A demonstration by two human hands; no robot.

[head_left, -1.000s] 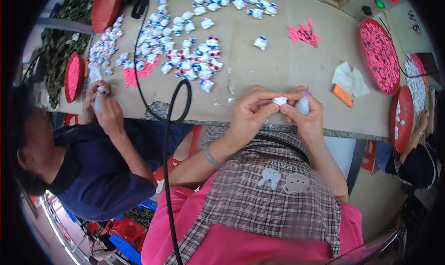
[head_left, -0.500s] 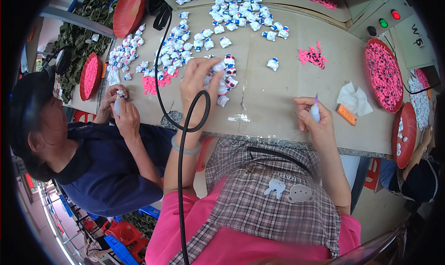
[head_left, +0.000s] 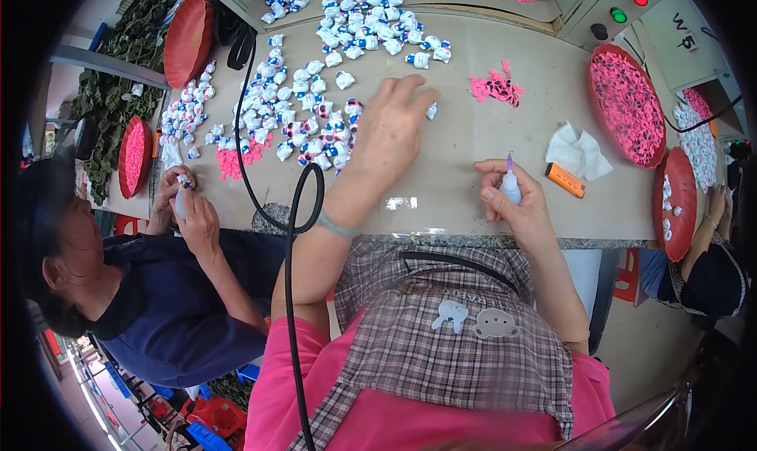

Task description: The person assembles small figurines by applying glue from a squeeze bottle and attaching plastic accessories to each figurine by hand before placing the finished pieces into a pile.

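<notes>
Reaching, we judge, for one white figure [head_left: 431, 110] on the table [head_left: 449, 171], just beside the left hand [head_left: 392, 128]: fingers parted, loosely bent, no hold seen, palm hidden. Right hand [head_left: 516, 203] curled round a bottle [head_left: 510, 189], nozzle up. Next move, we think, calls for a light pinch on the figure. We count one bottle in hand, four red trays [head_left: 188, 45], two pink heaps [head_left: 497, 87] on the table, one cloth [head_left: 578, 153], one orange box [head_left: 564, 180]; massed figures [head_left: 363, 29] beyond counting.

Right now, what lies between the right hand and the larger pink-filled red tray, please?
In the head view, an orange block and a crumpled white sheet lie between the right hand and that red tray.
</notes>
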